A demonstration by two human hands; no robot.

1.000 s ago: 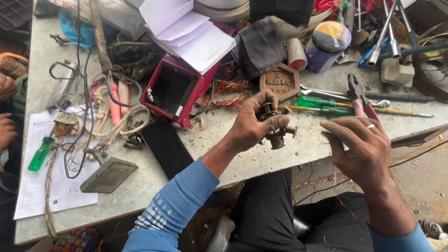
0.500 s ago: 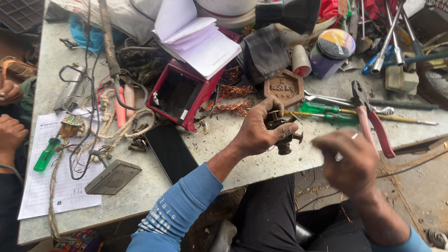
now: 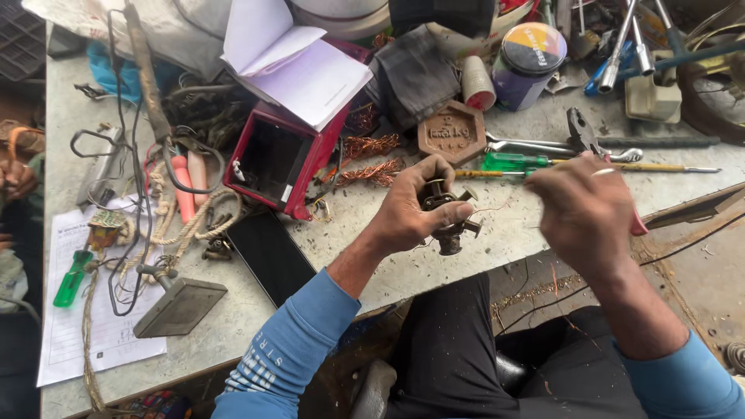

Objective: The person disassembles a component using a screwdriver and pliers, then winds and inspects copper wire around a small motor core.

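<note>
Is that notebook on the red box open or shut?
Open: the notebook lies with its pages spread atop the red box.

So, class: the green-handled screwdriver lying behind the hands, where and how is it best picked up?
Grip the green-handled screwdriver by its green handle, coming from above: it lies flat, handle bare on top, while the thin shaft runs right beneath the pliers and behind the right hand.

Pale grey scuffed tabletop (image 3: pixel 372 271) filling the view from nine to two o'clock, its worn edge running diagonally, dusty brown floor (image 3: pixel 698 264) littered with wire scraps at four o'clock, soft even daylight, faint shadows
</note>
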